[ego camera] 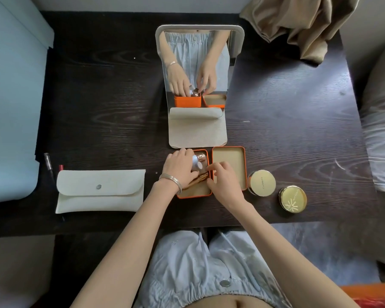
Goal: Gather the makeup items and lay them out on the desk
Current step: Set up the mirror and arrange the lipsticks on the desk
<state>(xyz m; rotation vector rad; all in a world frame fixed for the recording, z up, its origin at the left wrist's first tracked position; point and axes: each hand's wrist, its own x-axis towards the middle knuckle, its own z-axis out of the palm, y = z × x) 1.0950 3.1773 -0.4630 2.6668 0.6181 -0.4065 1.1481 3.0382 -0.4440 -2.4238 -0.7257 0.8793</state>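
An open orange tin (pixel 196 194) sits on the dark desk (pixel 98 107), its lid (pixel 229 158) lying upturned just to its right. Inside the tin are a small white bottle with a rose-gold cap (pixel 199 160) and a gold tube (pixel 198 182). My left hand (pixel 179 166) reaches into the tin and grips the bottle. My right hand (pixel 222 178) is over the tin's right edge, fingertips pinching at the bottle's end. Two gold round jars (pixel 262 182) (pixel 292 198) stand to the right. A cream pouch (pixel 100 191) lies at the left, with a red lipstick (pixel 61 167) and a dark pencil (pixel 48 162) behind it.
A standing mirror (pixel 198 70) on a cream folding base (pixel 197 130) is right behind the tin. Tan cloth (pixel 302 25) drapes over the desk's back right corner. A pale blue cabinet (pixel 11 107) borders the left, bedding (pixel 380 130) the right.
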